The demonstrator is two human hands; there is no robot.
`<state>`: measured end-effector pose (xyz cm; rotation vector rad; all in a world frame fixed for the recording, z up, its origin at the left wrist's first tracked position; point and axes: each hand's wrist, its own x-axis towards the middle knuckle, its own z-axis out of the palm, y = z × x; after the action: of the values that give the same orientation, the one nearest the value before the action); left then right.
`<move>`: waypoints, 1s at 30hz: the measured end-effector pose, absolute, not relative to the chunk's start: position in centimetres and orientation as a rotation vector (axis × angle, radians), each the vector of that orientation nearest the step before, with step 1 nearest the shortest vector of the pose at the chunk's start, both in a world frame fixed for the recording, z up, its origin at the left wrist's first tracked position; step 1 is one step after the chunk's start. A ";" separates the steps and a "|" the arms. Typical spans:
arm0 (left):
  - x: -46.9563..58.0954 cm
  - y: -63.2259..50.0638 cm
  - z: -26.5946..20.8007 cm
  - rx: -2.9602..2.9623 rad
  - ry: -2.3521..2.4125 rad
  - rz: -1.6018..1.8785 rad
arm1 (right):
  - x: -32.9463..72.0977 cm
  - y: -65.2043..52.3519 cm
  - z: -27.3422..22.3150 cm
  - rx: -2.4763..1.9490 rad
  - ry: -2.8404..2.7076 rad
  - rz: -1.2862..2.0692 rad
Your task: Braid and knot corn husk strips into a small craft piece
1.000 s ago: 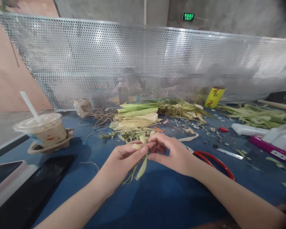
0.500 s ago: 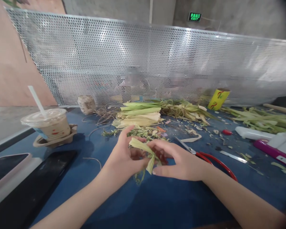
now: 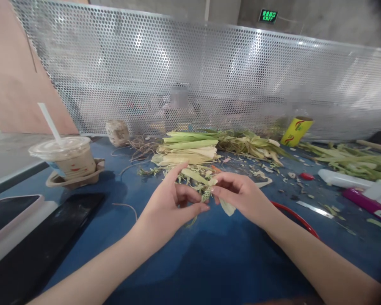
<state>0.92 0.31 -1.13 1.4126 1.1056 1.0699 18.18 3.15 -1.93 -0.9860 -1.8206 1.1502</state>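
Before me, my left hand (image 3: 174, 199) is closed with thumb and fingertips around a thin green plant bundle (image 3: 205, 195), partly hidden by the fingers. My right hand (image 3: 238, 192) pinches a pale green corn husk strip (image 3: 227, 207) whose loose end hangs below the fingertips. Another part of the husk reaches up and left from the bundle. Just beyond both hands lie green plant scraps (image 3: 150, 171) and a stack of flattened corn husks (image 3: 189, 148). Red-handled scissors (image 3: 300, 218) lie mostly hidden beneath my right forearm.
At left are a lidded drink cup (image 3: 66, 159) in a cardboard holder, a phone (image 3: 12, 216) and a black tablet-like slab (image 3: 51, 237). String (image 3: 142, 146) and a twine roll (image 3: 117, 132) sit farther back. A blade (image 3: 316, 209) and a purple-and-white tool (image 3: 363, 199) lie right. Perforated metal panel (image 3: 193, 63) behind.
My right hand has shifted slightly up and right, drawing the husk's end across the bundle. My left fingers now pinch nearer its lower side. The view has tilted down a little.
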 end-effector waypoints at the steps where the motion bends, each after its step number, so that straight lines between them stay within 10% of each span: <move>1: 0.9 0.2 -1.1 1.415 1.113 1.070 | 18.2 3.1 -2.0 -0.954 -1.807 1.158; 9: 0.9 0.0 -1.1 1.478 1.123 1.145 | 18.2 3.8 -3.2 -0.724 -1.420 1.661; 20: 0.8 0.0 -1.0 1.395 1.137 1.194 | 17.9 3.0 -2.0 -0.914 -1.803 1.137; 30: 1.4 -0.9 -1.0 1.620 1.017 1.273 | 18.1 3.7 -2.8 -0.780 -1.310 1.870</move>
<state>1.35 -0.89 -0.97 1.6202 1.0171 1.2733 18.11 3.67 -2.81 -0.7803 -1.3102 1.8703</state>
